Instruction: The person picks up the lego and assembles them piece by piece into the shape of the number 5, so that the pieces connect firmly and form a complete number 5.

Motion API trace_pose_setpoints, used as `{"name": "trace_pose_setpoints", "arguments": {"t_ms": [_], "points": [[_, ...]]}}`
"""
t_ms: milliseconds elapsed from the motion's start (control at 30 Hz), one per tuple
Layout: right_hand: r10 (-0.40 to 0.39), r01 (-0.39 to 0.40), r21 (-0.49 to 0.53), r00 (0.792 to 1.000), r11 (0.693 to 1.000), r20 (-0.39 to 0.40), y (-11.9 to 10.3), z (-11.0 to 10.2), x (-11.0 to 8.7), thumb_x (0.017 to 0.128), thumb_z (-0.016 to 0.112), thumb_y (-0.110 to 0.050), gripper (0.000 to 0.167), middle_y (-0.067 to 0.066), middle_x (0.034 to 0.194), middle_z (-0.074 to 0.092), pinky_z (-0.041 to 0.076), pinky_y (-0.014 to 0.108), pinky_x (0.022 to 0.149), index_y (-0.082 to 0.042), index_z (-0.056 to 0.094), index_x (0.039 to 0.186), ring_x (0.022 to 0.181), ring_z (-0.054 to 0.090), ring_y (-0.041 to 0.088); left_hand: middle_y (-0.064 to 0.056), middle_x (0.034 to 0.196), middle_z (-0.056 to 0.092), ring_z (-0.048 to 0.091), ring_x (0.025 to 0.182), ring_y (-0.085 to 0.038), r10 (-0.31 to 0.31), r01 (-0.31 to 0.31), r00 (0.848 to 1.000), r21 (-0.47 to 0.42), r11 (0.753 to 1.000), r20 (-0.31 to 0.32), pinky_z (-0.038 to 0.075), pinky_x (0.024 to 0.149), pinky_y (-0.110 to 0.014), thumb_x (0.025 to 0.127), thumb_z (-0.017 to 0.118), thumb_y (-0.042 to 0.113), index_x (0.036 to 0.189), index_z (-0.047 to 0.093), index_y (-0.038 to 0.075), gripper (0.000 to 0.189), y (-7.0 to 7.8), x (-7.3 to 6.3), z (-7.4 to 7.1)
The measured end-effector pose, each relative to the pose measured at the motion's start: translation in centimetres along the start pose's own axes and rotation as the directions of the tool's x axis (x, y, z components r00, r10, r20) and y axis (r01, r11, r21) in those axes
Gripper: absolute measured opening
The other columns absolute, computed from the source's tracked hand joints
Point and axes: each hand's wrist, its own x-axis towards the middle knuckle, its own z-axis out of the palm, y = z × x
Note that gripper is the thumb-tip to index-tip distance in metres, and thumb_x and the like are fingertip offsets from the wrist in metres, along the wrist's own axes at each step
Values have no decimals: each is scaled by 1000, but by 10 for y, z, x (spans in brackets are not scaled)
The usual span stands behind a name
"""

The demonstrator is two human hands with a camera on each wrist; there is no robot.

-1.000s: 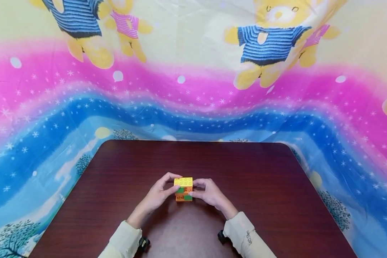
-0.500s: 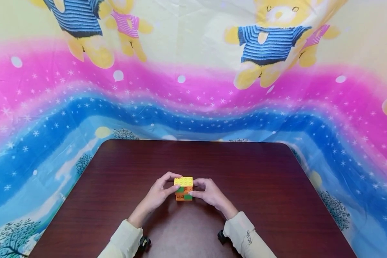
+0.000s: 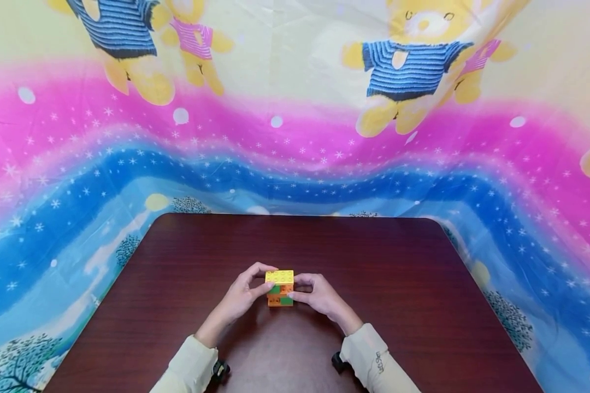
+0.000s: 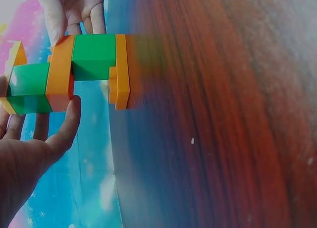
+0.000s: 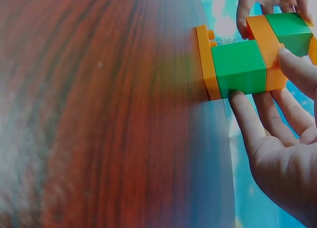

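A short tower of toy building blocks stands on the dark wooden table (image 3: 398,262), held from both sides. On top lies a yellow studded plate (image 3: 280,277). Beneath it is the upper green block (image 4: 30,84), set to the left. An orange plate (image 4: 60,72) comes in the middle. The lower green block (image 5: 239,67), set to the right, sits on a thin orange base plate (image 5: 207,62). My left hand (image 3: 241,292) grips the upper part, thumb in front and fingers behind. Opposite it, my right hand (image 3: 319,295) holds the right side, its thumb at the orange middle plate.
A patterned cloth (image 3: 295,136) with bears and snowflakes hangs behind the table and along its sides. The table's far edge (image 3: 295,215) has rounded corners. Black wrist devices (image 3: 220,371) show by the light sleeves (image 3: 192,360).
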Motion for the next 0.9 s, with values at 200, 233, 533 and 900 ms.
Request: {"name": "trace_pose_setpoints", "arguments": {"t_ms": [200,233,533,900], "points": [[9,-9,1,1000,1000,6,1,0,0,93,79,-20,37,7,125,72,60,38,93,-12,72,129,111,71,23,-1,132,64,58,124,-28,-2,2,1000,5,1000,-6,50,105,-47,100,70,24,129,65,26,29,-1,0,0],[11,-11,1,1000,1000,7,1,0,0,93,79,-20,37,7,125,72,60,38,93,-13,72,129,111,71,23,-1,132,64,58,124,-28,-3,3,1000,1,1000,-5,50,104,-47,100,70,24,129,65,26,29,-1,0,0],[13,-13,9,1000,1000,13,2,0,-1,94,78,-22,37,7,123,72,61,38,92,-13,71,129,110,71,23,0,132,64,59,123,-25,8,-8,1000,16,1000,-16,50,103,-45,101,69,25,130,65,27,30,-2,-2,2],[13,-13,10,1000,1000,11,3,3,-2,95,77,-22,36,7,122,73,60,36,91,-12,71,129,111,70,23,-4,134,63,59,124,-32,-4,4,1000,-12,1000,-2,51,103,-44,101,68,25,132,63,23,31,-1,-3,3]]}}
